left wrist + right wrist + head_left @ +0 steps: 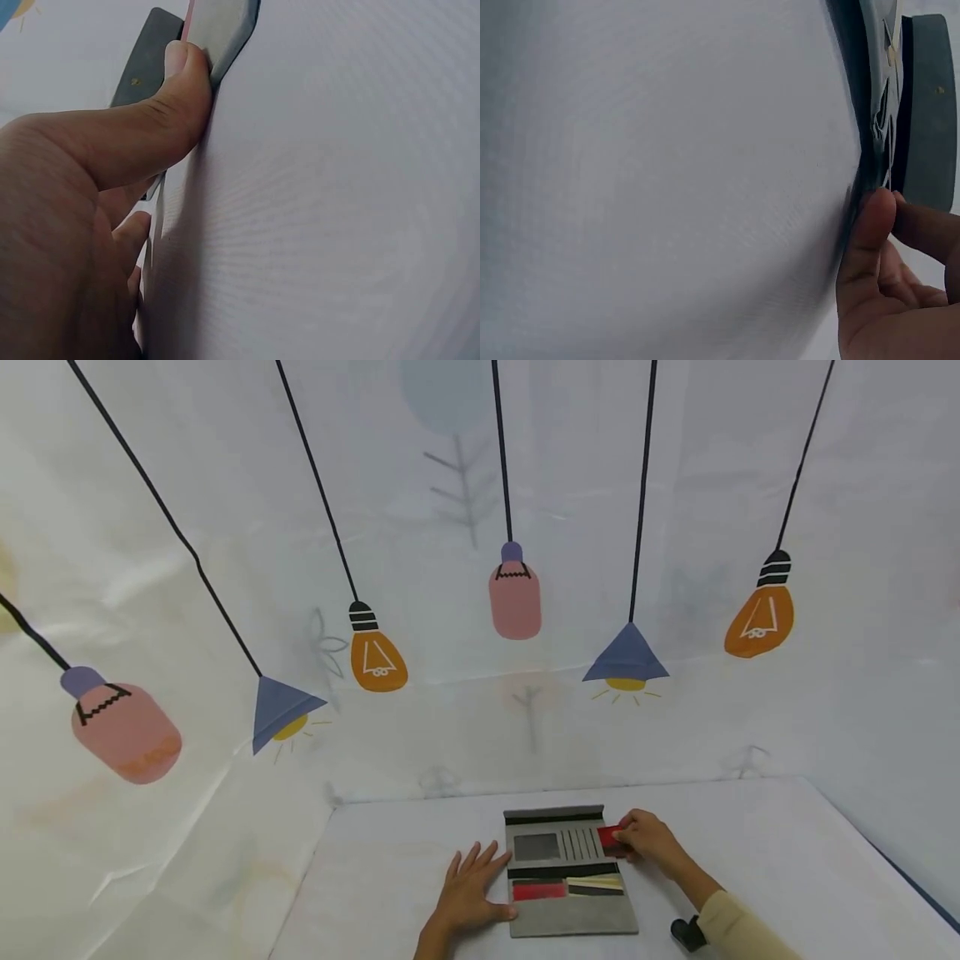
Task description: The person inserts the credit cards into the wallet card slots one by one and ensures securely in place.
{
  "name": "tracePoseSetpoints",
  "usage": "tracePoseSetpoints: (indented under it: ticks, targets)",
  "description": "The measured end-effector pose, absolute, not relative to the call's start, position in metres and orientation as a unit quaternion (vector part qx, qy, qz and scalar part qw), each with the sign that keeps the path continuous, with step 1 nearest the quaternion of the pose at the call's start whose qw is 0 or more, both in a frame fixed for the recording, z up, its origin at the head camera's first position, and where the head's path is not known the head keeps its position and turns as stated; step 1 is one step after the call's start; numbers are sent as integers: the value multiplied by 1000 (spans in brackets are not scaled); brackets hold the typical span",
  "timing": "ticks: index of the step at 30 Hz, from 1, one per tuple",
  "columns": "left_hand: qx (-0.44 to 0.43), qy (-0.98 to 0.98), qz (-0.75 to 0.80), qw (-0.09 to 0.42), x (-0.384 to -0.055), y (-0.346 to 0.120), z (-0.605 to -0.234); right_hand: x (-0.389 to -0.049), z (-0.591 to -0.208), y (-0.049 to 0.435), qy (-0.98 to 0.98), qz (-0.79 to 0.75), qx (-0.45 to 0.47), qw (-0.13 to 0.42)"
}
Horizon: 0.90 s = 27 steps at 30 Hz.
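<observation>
An unfolded grey wallet (pixel 573 922) lies on the white table, with a dark clear window and a row of card slots in its upper half. My right hand (pixel 654 842) pinches a red card (pixel 609 839) at the slots' right end; the card itself is hidden in the right wrist view. Fingers spread, my left hand (pixel 468 897) rests at the wallet's left side. In the left wrist view its thumb (pixel 180 97) lies on the wallet's edge. Another red piece (pixel 538 891) and cream strips (pixel 596 884) show in the lower pocket.
White tabletop (pixel 390 860) surrounds the wallet. A small black object (pixel 687 933) is beside the cream right sleeve (pixel 742 931). Behind the table rises a pale sheet wall (pixel 450 735) printed with hanging lamps.
</observation>
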State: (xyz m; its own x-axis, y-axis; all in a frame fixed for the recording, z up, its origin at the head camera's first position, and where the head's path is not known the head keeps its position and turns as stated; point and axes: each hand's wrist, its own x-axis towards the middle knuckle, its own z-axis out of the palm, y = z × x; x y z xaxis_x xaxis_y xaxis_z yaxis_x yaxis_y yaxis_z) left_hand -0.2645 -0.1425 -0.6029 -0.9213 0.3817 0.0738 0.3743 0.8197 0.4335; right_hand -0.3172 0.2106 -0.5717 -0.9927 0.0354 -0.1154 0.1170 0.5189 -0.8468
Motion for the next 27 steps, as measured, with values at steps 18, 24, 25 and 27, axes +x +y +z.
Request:
tracePoseSetpoints:
  ticks: [18,24,25,27]
  targets:
    - [193,953,235,13,-263,-143,-603,-315,-568,196,883,-466,36,48]
    - [193,953,234,10,-262,-142,-602,-313,-567,194,885,-463,36,47]
    - [192,953,234,10,-262,-142,-602,-313,-567,194,884,-463,37,48]
    - [191,954,232,11,-263,-142,-603,-313,-569,194,886,-461,37,48]
